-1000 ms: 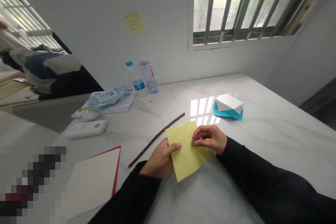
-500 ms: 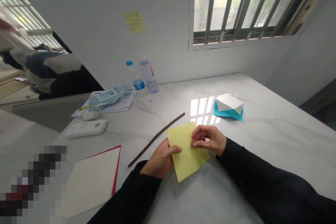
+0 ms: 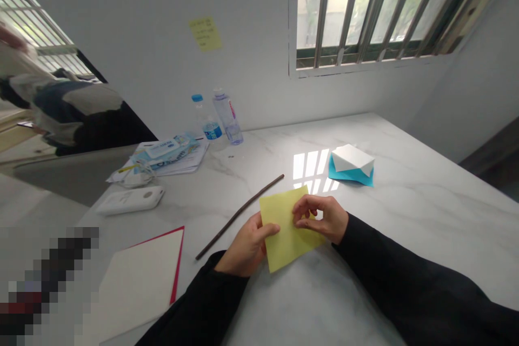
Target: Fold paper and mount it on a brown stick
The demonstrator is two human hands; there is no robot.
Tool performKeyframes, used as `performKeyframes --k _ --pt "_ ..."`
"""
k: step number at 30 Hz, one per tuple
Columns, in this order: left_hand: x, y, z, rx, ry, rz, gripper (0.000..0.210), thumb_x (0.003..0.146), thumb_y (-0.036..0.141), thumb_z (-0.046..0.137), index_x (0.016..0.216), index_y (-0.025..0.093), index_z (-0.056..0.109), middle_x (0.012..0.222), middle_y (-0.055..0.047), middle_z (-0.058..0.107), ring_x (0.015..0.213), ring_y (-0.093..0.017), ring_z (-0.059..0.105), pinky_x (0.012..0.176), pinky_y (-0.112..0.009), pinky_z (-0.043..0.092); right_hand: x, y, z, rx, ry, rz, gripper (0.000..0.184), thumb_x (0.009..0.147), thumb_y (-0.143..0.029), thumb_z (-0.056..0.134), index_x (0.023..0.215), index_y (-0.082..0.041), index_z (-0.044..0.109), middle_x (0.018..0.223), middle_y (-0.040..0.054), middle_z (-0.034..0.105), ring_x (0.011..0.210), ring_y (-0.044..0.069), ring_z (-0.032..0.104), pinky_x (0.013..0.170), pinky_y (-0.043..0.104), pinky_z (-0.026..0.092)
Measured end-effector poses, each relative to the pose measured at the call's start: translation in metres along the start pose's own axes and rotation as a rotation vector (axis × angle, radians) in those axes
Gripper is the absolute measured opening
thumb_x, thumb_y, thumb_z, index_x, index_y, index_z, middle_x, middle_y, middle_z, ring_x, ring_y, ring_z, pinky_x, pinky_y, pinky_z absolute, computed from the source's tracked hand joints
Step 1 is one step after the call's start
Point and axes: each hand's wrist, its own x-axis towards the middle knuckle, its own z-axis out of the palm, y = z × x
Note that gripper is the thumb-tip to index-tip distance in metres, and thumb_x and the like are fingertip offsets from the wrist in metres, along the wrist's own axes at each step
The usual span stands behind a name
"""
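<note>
My left hand [image 3: 248, 242] is closed on the left side of a sheet of yellow paper [image 3: 279, 248], its thumb lying flat on the front. The sheet is held tilted above the table. My right hand [image 3: 322, 216] is in front of the paper's right part, fingers curled and the thumb and fingertips nearly together in a pinch against its face. Whatever those fingertips hold is too small to make out. Just beyond the paper, a thin brown stick [image 3: 239, 213] lies diagonally on the marbled table [image 3: 425, 211].
Right of centre sits a white folded block [image 3: 352, 157] on a blue sheet [image 3: 352, 174]. Leftward are cream and red sheets [image 3: 141, 275], a white device [image 3: 132, 200] and a blue tissue pack [image 3: 170, 148] on papers. Two bottles [image 3: 227, 119] stand by the wall.
The yellow paper has tilted slightly, its lower corner rising a little. My right fingers have shifted slightly left across it, while my left hand keeps its hold.
</note>
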Motion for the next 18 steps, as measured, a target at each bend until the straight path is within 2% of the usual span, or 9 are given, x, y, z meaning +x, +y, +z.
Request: performKeyframes --k 6,13,18 --pt "0.0054 -0.0063 -0.0045 0.066 0.011 0.020 0.044 0.070 0.022 0.082 0.112 0.013 0.072 0.111 -0.014 0.078 0.106 -0.033 0.072 0.090 -0.038 0.054 -0.0007 0.0032 -0.0010 -0.173 0.021 -0.062 0.015 0.080 -0.017 0.079 0.092 -0.023 0.072 0.081 -0.0008 0.077 0.067 0.014 0.063 0.064 0.027 0.044" --pt "0.0083 -0.0092 -0.0063 0.091 0.090 0.014 0.038 0.068 0.023 0.082 0.103 0.012 0.073 0.104 -0.013 0.080 0.104 -0.032 0.073 0.086 -0.037 0.055 -0.0005 0.0035 -0.0031 -0.227 0.006 -0.081 0.009 0.088 -0.015 0.068 0.091 -0.023 0.072 0.086 0.0006 0.076 0.070 0.014 0.064 0.066 0.027 0.046" --pt "0.0082 -0.0101 -0.0054 0.084 0.099 -0.002 0.037 0.067 0.023 0.080 0.102 0.013 0.073 0.103 -0.012 0.080 0.102 -0.032 0.074 0.085 -0.037 0.056 -0.0010 0.0031 -0.0016 -0.162 -0.015 -0.074 0.010 0.087 -0.016 0.066 0.093 -0.022 0.070 0.083 0.0001 0.074 0.069 0.014 0.063 0.064 0.027 0.045"
